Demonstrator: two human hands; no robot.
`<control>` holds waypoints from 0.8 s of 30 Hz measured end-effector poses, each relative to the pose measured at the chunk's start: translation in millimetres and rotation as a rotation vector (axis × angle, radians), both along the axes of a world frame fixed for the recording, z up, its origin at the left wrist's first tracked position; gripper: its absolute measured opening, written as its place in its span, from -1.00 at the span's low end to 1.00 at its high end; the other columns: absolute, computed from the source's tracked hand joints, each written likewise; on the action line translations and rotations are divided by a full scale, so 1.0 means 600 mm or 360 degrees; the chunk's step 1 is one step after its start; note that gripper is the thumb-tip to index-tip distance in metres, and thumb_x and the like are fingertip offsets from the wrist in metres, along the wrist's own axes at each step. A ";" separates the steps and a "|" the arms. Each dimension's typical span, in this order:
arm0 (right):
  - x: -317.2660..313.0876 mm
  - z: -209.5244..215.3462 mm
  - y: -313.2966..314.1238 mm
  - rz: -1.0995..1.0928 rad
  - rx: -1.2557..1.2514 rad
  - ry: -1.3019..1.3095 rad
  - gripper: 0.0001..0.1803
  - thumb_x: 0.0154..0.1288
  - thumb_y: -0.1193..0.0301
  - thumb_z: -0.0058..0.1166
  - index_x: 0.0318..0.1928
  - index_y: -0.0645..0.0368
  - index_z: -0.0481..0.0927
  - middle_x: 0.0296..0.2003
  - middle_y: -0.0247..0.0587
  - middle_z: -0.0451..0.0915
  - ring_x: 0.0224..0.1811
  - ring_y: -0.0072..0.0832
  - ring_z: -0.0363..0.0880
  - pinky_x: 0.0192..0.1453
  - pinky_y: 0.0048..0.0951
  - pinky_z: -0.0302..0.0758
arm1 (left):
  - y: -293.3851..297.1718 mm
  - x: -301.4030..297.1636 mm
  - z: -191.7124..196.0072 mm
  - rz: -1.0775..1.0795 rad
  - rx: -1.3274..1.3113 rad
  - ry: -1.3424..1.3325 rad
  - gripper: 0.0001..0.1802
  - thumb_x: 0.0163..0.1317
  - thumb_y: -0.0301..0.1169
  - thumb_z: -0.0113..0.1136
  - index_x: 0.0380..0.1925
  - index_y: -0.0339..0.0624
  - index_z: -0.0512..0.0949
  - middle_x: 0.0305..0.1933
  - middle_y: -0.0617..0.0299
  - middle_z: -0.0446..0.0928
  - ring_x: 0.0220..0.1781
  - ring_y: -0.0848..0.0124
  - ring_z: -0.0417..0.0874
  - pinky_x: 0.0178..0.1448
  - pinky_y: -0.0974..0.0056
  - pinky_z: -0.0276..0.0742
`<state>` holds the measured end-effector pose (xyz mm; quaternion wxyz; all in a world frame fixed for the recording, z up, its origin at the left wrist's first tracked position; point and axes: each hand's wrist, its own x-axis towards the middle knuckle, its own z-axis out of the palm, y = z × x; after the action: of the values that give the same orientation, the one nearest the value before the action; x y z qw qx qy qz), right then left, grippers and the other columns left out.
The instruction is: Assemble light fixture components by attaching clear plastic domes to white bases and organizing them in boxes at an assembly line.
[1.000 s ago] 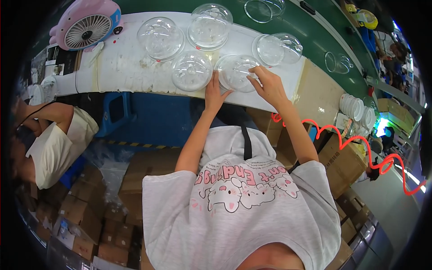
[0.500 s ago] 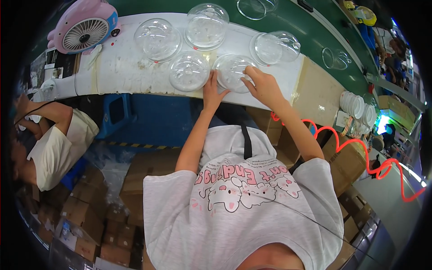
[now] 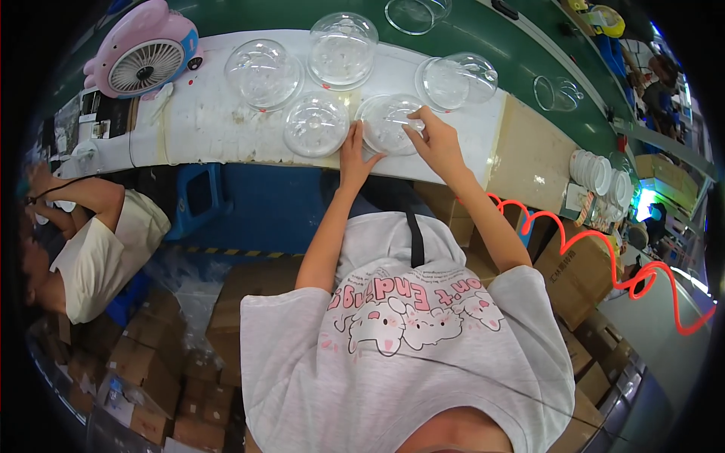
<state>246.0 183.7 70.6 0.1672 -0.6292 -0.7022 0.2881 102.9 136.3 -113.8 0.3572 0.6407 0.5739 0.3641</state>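
Observation:
A clear dome lid (image 3: 394, 121) sits over a round clear base near the front edge of the white table. My right hand (image 3: 438, 147) is closed, thumb and fingers pinching at the dome's right side, where the knob seems to be; the fingers partly hide it. On the left side of the same dome, my left hand (image 3: 353, 160) has its fingers stretched and thumb spread, touching the base's rim. Just left of it stands another clear dome (image 3: 316, 124). Farther back are more clear domes on bases, one at the back left (image 3: 263, 74) and one at the back middle (image 3: 342, 51).
At the back right, a clear dome (image 3: 470, 77) leans over its base. Loose domes (image 3: 559, 94) rest on the green surface. A pink fan (image 3: 143, 57) stands at left. White discs (image 3: 590, 174) are stacked at right, near a red coiled hose (image 3: 585, 235). A co-worker (image 3: 106, 249) sits at left.
The view has shifted slightly. Both hands stay at the same dome, with my right hand's fingers still at its right side; little else differs.

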 end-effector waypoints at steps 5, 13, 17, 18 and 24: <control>0.013 -0.014 -0.004 0.0051 0.0129 0.0036 -0.77 0.08 0.37 0.08 -0.30 0.17 0.36 -0.44 -0.13 0.53 -0.60 -0.30 0.47 -0.51 -0.38 0.39 | -0.002 0.004 0.002 0.0001 0.0033 0.0005 -0.02 -0.21 -0.23 0.36 0.21 -0.22 0.04 0.21 -0.06 0.12 0.24 0.04 0.14 0.26 0.13 0.10; 0.036 -0.008 -0.003 -0.0005 -0.0009 0.0205 -0.58 -0.01 0.36 0.20 -0.12 0.15 0.38 -0.74 -0.32 0.23 -0.70 -0.60 0.23 -0.58 -0.54 0.22 | 0.002 0.005 0.014 -0.0044 0.0079 0.0000 -0.04 -0.16 -0.21 0.33 0.21 -0.23 0.02 0.22 -0.09 0.10 0.25 0.02 0.13 0.26 0.15 0.13; 0.071 -0.025 -0.049 -0.0267 0.0003 0.0377 -0.32 -0.16 0.34 0.32 0.03 0.09 0.30 -0.61 -0.41 0.30 -0.59 -0.68 0.26 -0.51 -0.60 0.29 | -0.031 -0.022 0.015 -0.0013 -0.0003 0.0023 -0.23 -0.08 -0.26 0.27 0.13 -0.26 0.16 0.16 -0.10 0.18 0.18 0.04 0.23 0.18 0.17 0.20; 0.086 -0.052 -0.067 -0.0384 0.0021 0.0411 -0.27 -0.20 0.34 0.35 0.06 0.07 0.28 -0.54 -0.42 0.34 -0.56 -0.69 0.28 -0.48 -0.62 0.32 | -0.043 -0.032 0.016 -0.0032 -0.0037 0.0028 -0.33 -0.05 -0.29 0.25 0.08 -0.26 0.26 0.10 -0.09 0.28 0.12 0.06 0.32 0.13 0.19 0.27; 0.106 -0.254 -0.110 -0.0466 -0.0452 0.0453 -0.03 -0.29 0.30 0.39 0.16 0.22 0.11 -0.22 -0.04 0.41 -0.42 -0.40 0.48 -0.29 -0.45 0.46 | -0.102 -0.114 0.035 0.0240 -0.0496 -0.0314 -0.75 0.04 -0.48 0.17 -0.23 -0.27 0.50 -0.31 0.13 0.55 -0.30 0.44 0.57 -0.23 0.42 0.46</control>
<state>309.4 117.7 -81.7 0.2142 -0.6946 -0.5254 0.4423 34.5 75.1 -92.9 0.4782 0.4941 0.6319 0.3576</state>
